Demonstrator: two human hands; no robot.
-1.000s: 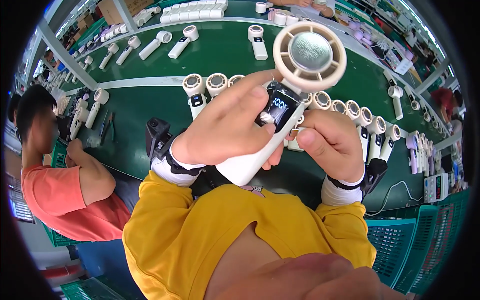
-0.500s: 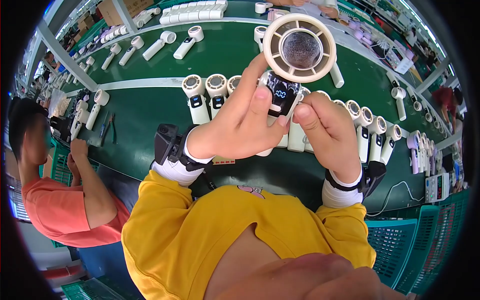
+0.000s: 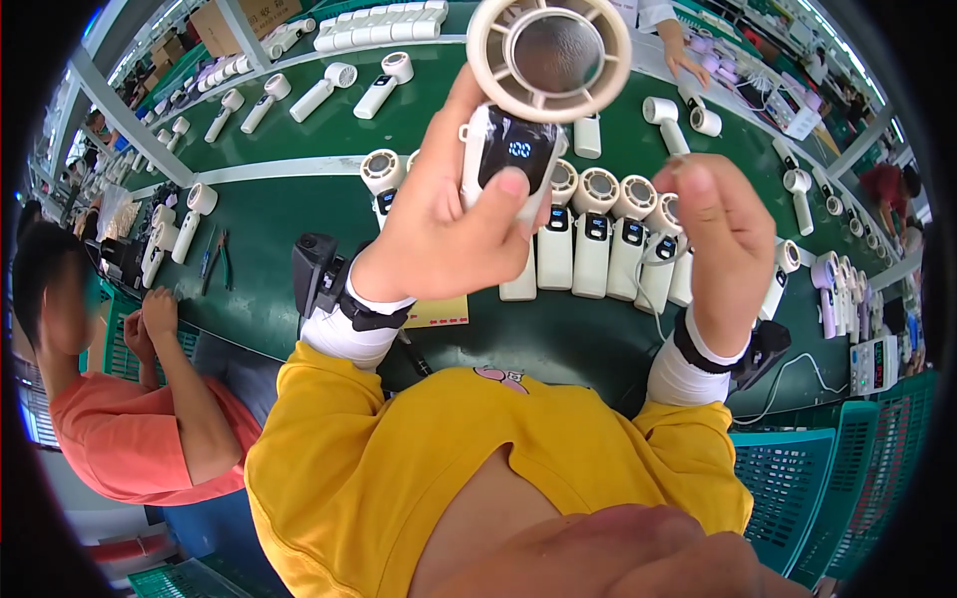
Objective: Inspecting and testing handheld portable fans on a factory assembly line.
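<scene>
My left hand grips a cream handheld fan upright by its handle, with the thumb on the dark front panel below a lit display. The fan's round, ringed head points up toward me. To its right, apart from the fan, my right hand is closed in a pinch. A thin white cable runs up to that hand and seems held in it; its end is mostly hidden by the fingers. Behind and below both hands, a row of similar fans lies on the green table, several with lit displays.
More fans lie beyond the metal rail. A person in an orange shirt sits at the left, near pliers. Another person's hand reaches in at the far side. A small meter box and green crates are at the right.
My right hand has come away from the fan, moving right and up with the cable. My left hand has carried the fan left, and its thumb now rests on the front panel.
</scene>
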